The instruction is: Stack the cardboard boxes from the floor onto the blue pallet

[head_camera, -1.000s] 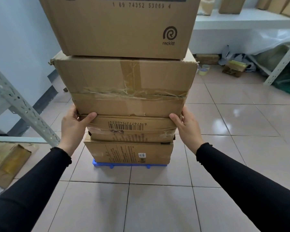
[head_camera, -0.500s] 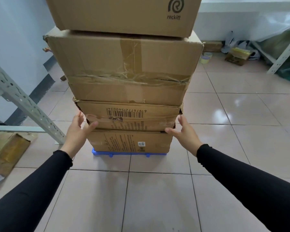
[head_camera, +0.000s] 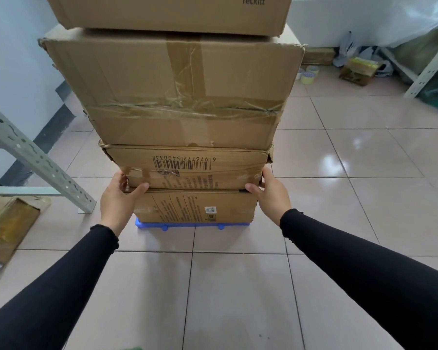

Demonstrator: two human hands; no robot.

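hands: left hand (head_camera: 119, 195) and right hand (head_camera: 272, 192) clasped on the two near lower corners of the barcode box (head_camera: 185, 166), thumbs on the front face, fingers wrapped round the sides
change: dropped lower than a second ago; then at the seam under the taped box (head_camera: 175, 92), half a second ago loose and spread beside the corners, now pressed at the seam between barcode box and bottom box (head_camera: 195, 207)
grip: snug around the carton corners, nothing lifted
stack: four cartons, bottom box on the blue pallet (head_camera: 192, 225), barcode box on it, taped box above that, reckitt box (head_camera: 167, 11) on top, upper edge out of view
alignment: taped box overhangs the barcode box on both sides; barcode box roughly flush over the bottom one
meaning: reads as squaring up lower layers, not placing a new carton; stacking well along
floor: flattened carton (head_camera: 8, 223) lower left beside the metal rack leg (head_camera: 36, 157); small box (head_camera: 358, 70) and tape rolls (head_camera: 309, 75) far right, well apart from the pallet
risk: top-heavy pile, likely to sway if nudged hard low down
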